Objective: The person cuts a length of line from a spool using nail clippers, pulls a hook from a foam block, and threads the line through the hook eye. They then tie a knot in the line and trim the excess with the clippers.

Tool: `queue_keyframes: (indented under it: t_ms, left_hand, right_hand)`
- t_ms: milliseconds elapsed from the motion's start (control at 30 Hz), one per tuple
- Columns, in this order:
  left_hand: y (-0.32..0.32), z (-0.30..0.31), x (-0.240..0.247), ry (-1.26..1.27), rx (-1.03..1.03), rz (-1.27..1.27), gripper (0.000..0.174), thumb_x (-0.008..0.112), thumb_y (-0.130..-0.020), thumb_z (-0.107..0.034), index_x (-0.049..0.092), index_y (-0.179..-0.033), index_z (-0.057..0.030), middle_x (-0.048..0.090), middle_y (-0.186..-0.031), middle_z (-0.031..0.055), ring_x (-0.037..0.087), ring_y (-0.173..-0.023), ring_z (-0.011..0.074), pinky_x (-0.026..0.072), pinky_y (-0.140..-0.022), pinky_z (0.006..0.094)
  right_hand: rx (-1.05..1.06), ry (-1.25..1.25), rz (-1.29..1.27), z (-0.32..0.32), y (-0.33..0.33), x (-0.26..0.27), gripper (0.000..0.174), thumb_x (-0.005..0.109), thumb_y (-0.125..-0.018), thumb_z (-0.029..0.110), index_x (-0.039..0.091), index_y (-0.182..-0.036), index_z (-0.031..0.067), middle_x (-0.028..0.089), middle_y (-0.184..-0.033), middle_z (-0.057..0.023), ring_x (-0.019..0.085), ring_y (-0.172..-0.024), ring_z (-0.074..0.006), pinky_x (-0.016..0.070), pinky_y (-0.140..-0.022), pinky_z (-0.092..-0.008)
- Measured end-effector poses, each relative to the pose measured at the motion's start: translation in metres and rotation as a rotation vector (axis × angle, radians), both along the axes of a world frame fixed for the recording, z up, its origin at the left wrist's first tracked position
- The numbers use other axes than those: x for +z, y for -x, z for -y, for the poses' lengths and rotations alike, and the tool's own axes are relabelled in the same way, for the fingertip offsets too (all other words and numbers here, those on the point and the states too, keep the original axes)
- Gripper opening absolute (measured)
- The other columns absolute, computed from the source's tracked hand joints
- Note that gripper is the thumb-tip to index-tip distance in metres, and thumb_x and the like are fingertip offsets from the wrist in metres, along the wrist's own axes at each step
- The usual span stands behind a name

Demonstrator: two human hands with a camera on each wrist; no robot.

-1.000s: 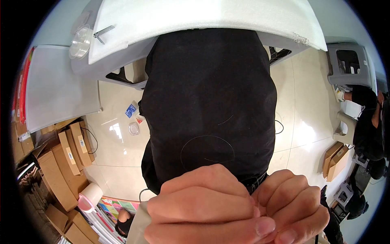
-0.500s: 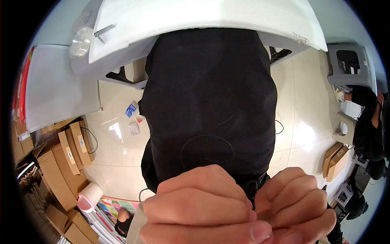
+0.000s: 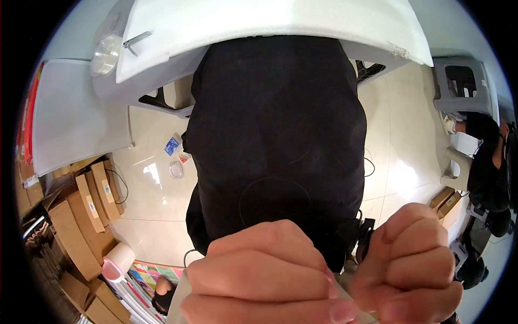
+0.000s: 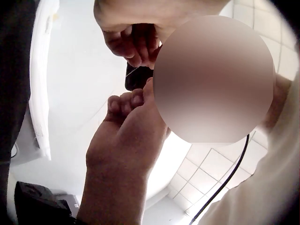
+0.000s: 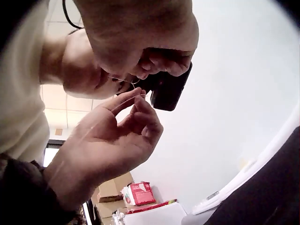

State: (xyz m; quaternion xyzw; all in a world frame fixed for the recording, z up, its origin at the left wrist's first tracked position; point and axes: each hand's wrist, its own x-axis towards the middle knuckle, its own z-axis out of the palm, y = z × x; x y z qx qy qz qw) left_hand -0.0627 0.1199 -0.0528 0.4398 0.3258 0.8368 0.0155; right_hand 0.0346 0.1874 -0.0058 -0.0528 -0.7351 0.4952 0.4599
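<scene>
My left hand (image 3: 264, 272) is raised close before the head camera, fingers curled, thumb tip against the index finger. To its right, my right hand (image 3: 413, 264) is curled as well, a little apart from it. In the right wrist view a thin clear thread (image 5: 142, 95) runs at the left fingertips and trails back along that hand. Both hands pinch the thread with fingertips brought close together. A fine looped strand (image 3: 275, 179) lies on the black cloth (image 3: 280, 108) over the lap.
The white padded table (image 3: 270, 19) stands ahead, with a nail clipper (image 3: 136, 41) on its left side and clear plastic cups (image 3: 107, 54) beside it. A tuft of thread (image 3: 399, 50) is at its right edge. Cardboard boxes (image 3: 78, 235) stand left; another person (image 3: 488, 156) sits right.
My right hand has moved right and slightly up, away from the left hand, opening a wider gap. My left hand has shifted slightly left. The short strand on the lap has faded from sight.
</scene>
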Motion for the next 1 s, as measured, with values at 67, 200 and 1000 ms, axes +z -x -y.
queue_keyframes:
  t_ms: [67, 200, 1000]
  left_hand:
    - [0.012, -0.002, -0.001, -0.023, -0.063, -0.087, 0.02, 0.072, -0.078, -0.005, 0.055, -0.087, -0.0006, 0.056, -0.075, 0.0098, 0.051, -0.061, 0.0165, 0.0431, -0.049, 0.0209]
    - [0.01, 0.001, -0.005, -0.052, -0.112, -0.037, 0.02, 0.072, -0.076, -0.003, 0.057, -0.087, 0.003, 0.059, -0.073, 0.0131, 0.053, -0.058, 0.0175, 0.0438, -0.05, 0.0221]
    - [0.021, 0.022, 0.022, 0.435, -0.322, 0.113, 0.026, 0.061, -0.085, -0.03, 0.051, -0.076, -0.0071, 0.055, -0.076, 0.0085, 0.05, -0.057, 0.0185, 0.0429, -0.054, 0.031]
  right_hand:
    - [0.03, -0.065, 0.126, -0.011, 0.004, 0.024, 0.027, 0.068, -0.066, 0.008, 0.053, -0.089, 0.0066, 0.051, -0.075, -0.0081, 0.043, -0.061, -0.0186, 0.033, -0.051, -0.0348]
    - [0.126, -0.184, 0.018, -0.024, 0.01, 0.015, 0.025, 0.067, -0.065, 0.005, 0.055, -0.087, 0.0071, 0.052, -0.075, -0.0086, 0.042, -0.056, -0.0178, 0.031, -0.046, -0.0336]
    - [-0.206, 0.209, 0.513, 0.008, 0.007, 0.035, 0.029, 0.073, -0.063, 0.011, 0.045, -0.063, 0.0133, 0.037, -0.059, 0.0012, 0.037, -0.048, -0.0137, 0.0287, -0.043, -0.0279]
